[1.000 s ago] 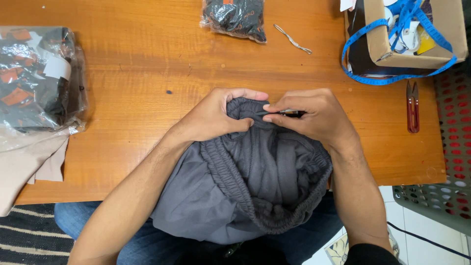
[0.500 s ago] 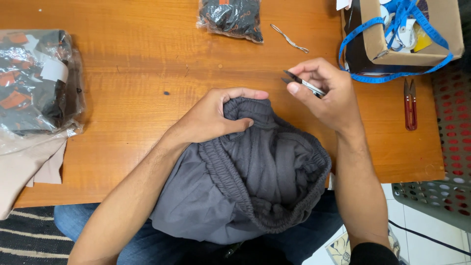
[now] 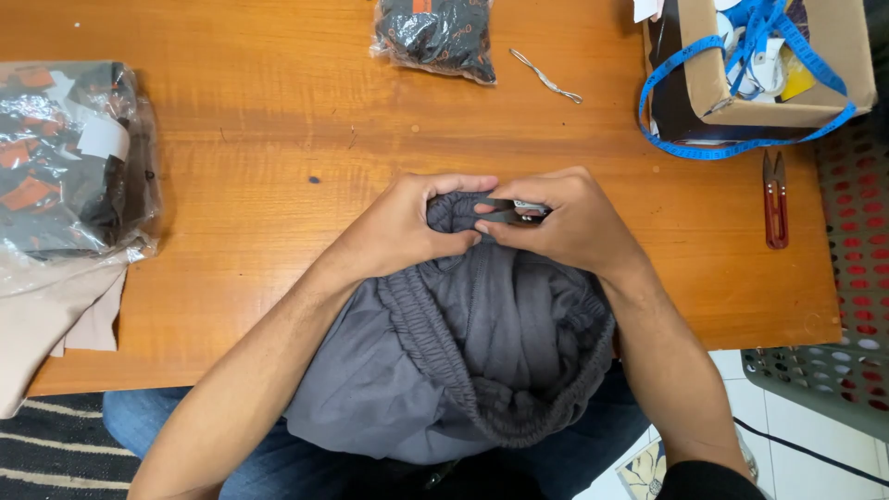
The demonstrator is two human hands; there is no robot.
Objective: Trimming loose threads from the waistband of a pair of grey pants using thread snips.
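A grey garment with an elastic waistband lies over the near table edge and my lap. My left hand pinches a bunched fold of the grey fabric at its top. My right hand is closed around a small dark tool with a metal tip, pressed against that same fold. Both hands touch each other over the fabric.
A wooden table carries a bag of dark and orange clothes at left, a smaller dark bag at the back, a cardboard box with blue tape, red snips and a grey perforated basket at right.
My right hand, which had lifted away to the right with the small tool, has come back down to the fold held by my left hand. The left hand stayed put.
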